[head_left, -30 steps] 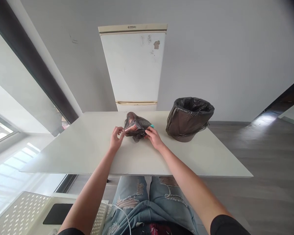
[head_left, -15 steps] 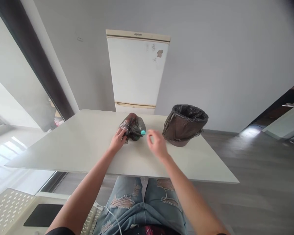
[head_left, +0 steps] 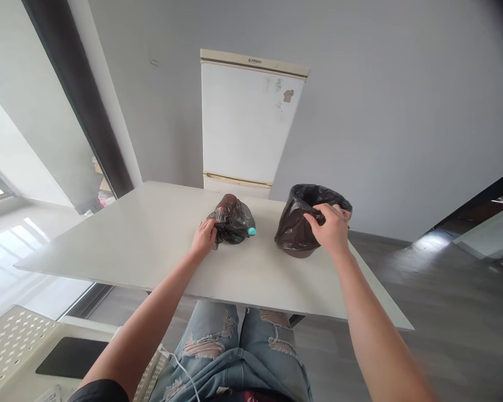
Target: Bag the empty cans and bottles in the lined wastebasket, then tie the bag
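A filled black plastic bag (head_left: 237, 220) lies on the white table, with a teal bottle cap (head_left: 251, 231) poking out at its right side. Something reddish shows through its thin film at the top. My left hand (head_left: 204, 237) is closed on the left edge of this bag. To the right stands a brown trash can (head_left: 297, 253) lined with a black bin liner (head_left: 295, 223), its mouth facing up. At the can's near rim, my right hand (head_left: 330, 226) has its thumb and fingers closed on the liner. The bottom of the can's inside is hidden.
The white table (head_left: 151, 245) ends just in front of my legs. Behind it stands a white fridge (head_left: 247, 123) against the grey wall. A cream chair with a perforated back (head_left: 17, 349) and a dark flat pad (head_left: 73, 357) is at lower left.
My right hand has moved right, from beside the teal cap to the trash can's rim, and now grips the liner. My left hand stays on the bag. The view has shifted slightly.
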The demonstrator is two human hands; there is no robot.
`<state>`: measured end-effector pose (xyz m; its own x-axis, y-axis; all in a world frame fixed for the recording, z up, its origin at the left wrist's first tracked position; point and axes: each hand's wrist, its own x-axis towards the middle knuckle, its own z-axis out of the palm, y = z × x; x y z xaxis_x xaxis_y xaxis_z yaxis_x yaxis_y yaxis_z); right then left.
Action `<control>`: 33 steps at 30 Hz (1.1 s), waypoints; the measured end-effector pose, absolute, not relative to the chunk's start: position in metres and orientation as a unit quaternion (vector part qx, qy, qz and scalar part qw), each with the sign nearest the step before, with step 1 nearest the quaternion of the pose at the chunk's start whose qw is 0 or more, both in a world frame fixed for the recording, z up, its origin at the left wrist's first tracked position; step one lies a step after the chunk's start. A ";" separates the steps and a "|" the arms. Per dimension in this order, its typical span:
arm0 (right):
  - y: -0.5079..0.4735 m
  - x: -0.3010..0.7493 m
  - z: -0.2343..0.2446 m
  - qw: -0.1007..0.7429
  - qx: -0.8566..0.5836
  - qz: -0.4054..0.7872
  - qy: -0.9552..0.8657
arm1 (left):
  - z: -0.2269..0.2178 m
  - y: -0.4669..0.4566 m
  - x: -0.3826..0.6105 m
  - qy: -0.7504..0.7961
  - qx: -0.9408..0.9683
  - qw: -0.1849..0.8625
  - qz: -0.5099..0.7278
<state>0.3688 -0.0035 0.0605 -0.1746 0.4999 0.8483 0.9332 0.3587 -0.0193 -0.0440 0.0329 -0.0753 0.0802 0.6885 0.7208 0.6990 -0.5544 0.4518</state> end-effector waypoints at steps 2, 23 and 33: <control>-0.006 0.354 0.065 0.413 -0.479 -0.244 -0.735 | -0.075 0.032 -0.045 -0.505 -0.711 0.020 -0.489; 0.031 0.159 -0.064 0.447 -0.425 0.069 -0.784 | -0.075 0.043 -0.061 -0.491 -0.628 -0.162 -0.582; 0.038 0.179 -0.074 0.531 -0.424 0.168 -0.714 | -0.071 0.043 -0.065 -0.376 -0.656 -0.281 -0.591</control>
